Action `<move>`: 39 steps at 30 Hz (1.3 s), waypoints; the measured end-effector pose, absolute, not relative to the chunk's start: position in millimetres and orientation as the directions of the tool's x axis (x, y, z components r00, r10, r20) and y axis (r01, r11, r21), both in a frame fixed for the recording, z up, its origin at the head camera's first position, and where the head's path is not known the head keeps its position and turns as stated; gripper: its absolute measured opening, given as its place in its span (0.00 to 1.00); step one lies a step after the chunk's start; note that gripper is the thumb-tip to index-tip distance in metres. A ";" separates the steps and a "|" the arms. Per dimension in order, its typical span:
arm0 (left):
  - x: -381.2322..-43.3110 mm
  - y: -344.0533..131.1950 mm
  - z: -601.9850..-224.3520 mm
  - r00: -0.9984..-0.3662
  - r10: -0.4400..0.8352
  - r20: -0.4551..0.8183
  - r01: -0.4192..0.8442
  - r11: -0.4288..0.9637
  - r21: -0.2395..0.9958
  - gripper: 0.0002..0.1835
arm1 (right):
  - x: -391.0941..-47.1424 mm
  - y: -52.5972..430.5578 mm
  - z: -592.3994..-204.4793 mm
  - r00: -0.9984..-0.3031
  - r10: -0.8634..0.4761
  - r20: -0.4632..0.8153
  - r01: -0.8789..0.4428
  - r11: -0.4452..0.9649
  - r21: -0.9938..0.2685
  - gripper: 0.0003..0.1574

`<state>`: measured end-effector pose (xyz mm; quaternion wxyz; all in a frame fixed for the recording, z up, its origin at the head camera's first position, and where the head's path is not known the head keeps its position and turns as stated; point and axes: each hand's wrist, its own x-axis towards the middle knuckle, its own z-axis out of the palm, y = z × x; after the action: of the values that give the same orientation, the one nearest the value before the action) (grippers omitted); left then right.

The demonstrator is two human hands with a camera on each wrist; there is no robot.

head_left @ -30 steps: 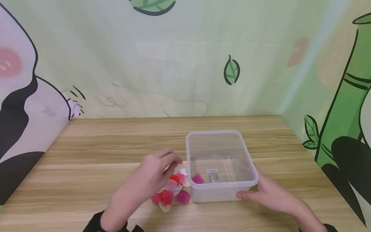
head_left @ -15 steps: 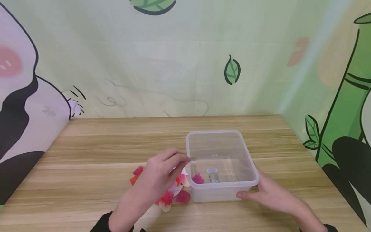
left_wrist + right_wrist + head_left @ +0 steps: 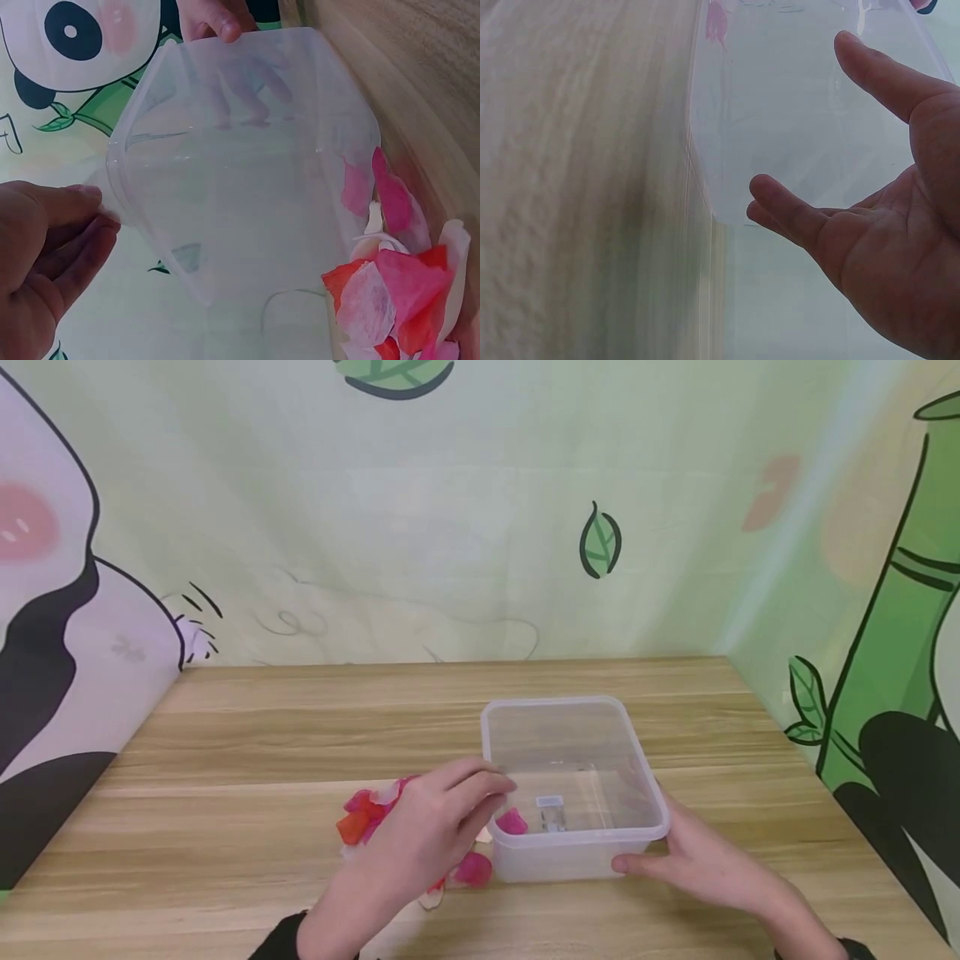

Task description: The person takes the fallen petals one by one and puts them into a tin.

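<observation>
A clear plastic box (image 3: pixel 562 856) without a lid stands on the wooden table. My left hand (image 3: pixel 442 814) is at the box's left rim, fingertips just over the edge. Between thumb and fingers it pinches a pale, see-through petal (image 3: pixel 103 189), best seen in the left wrist view. My right hand (image 3: pixel 686 852) holds the box's near right corner, thumb on the front wall and fingers spread along the right side. One magenta petal (image 3: pixel 512 822) lies inside the box. Beside the box, partly hidden by my left hand, is a loose pile of pink, red and white petals (image 3: pixel 397 292).
A small label-like patch (image 3: pixel 550 806) shows at the box's bottom. Behind the wooden table (image 3: pixel 300 718) hangs a pale green cloth backdrop (image 3: pixel 450 527) printed with leaves and pandas, with side panels closing in on both sides.
My left hand has moved right from above the pile to the box's left rim, carrying the pale petal. More petals show on the pile's left. The right hand and box have stayed put.
</observation>
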<state>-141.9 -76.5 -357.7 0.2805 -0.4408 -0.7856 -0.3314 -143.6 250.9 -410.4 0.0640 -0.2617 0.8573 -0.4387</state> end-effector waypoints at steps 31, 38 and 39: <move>-147.5 -100.9 -364.0 -0.737 0.457 0.497 0.658 0.652 0.377 0.13 | -144.4 252.0 -409.6 -0.856 -0.504 0.115 -0.390 0.482 -0.785 0.71; -145.6 -106.0 -364.5 -0.822 0.500 0.271 0.569 0.736 0.367 0.11 | -144.7 251.8 -410.0 -0.857 -0.502 0.112 -0.383 0.478 -0.790 0.70; -145.3 -106.4 -364.4 -0.836 0.503 0.219 0.548 0.751 0.369 0.11 | -144.7 251.8 -410.0 -0.858 -0.501 0.112 -0.383 0.479 -0.790 0.70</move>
<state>-145.3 -106.4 -364.4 0.0532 -0.2811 -0.9341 -0.2134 -144.7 251.8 -410.0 0.0669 -0.2577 0.8573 -0.4406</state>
